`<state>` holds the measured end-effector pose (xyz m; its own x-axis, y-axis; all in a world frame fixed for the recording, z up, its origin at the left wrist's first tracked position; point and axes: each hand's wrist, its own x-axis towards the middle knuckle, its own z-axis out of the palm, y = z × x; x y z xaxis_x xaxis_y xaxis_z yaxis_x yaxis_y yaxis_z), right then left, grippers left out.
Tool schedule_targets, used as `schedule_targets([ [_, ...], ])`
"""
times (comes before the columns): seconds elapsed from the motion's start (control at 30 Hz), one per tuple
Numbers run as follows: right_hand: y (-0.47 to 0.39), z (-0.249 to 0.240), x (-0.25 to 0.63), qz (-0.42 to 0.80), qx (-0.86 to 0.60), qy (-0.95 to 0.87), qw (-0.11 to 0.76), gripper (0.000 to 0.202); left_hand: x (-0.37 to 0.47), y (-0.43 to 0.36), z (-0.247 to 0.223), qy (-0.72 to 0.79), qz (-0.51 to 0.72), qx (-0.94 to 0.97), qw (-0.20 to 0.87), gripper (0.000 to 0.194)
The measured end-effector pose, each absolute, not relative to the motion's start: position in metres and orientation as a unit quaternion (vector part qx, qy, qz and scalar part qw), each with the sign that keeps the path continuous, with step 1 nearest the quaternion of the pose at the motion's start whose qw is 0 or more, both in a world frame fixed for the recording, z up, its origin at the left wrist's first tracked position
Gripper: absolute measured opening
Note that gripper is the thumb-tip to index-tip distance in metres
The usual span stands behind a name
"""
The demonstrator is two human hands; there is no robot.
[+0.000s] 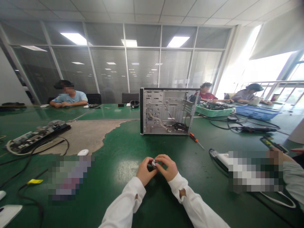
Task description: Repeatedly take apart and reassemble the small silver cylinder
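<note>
Both of my hands meet over the green table (pixel 125 142), in front of an open computer case (pixel 166 110). Between their fingertips is a small round silvery part (pixel 154 163). My left hand (pixel 145 171) pinches it from the left, and my right hand (pixel 168 167) holds it from the right. A bit of red shows by the right fingers; what it belongs to is too small to tell. The case stands upright, its open side facing me, with loose cables inside. A screwdriver (pixel 193 137) with an orange and black handle lies at the case's lower right corner.
A power strip (pixel 39 136) and black cables lie at left, near a white mouse (pixel 83 152). Green (pixel 215 110) and blue (pixel 256 113) baskets stand at the back right. A co-worker's hand holds a circuit board (pixel 273 144) at right. Other people sit across the table.
</note>
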<state>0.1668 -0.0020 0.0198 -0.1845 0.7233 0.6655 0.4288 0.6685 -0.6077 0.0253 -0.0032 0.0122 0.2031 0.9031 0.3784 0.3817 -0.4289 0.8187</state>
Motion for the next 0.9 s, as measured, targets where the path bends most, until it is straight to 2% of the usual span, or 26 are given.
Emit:
schedule_targets([
  [0.3,-0.001,0.021,0.169,0.151,-0.385,-0.753,0.512,0.013,0.028,-0.01,0.023,0.44,0.433,0.72,0.316,0.03],
  [0.57,0.013,0.013,0.179,0.15,-0.44,-0.677,0.57,0.013,0.027,-0.007,0.017,0.452,0.441,0.712,0.307,0.028],
  [0.73,0.022,-0.004,0.185,0.125,-0.51,-0.705,0.476,0.013,0.018,0.005,0.007,0.501,0.479,0.656,0.298,0.028],
  [0.9,0.025,-0.013,0.184,0.108,-0.505,-0.776,0.362,0.01,0.011,0.014,-0.001,0.52,0.507,0.623,0.29,0.028],
])
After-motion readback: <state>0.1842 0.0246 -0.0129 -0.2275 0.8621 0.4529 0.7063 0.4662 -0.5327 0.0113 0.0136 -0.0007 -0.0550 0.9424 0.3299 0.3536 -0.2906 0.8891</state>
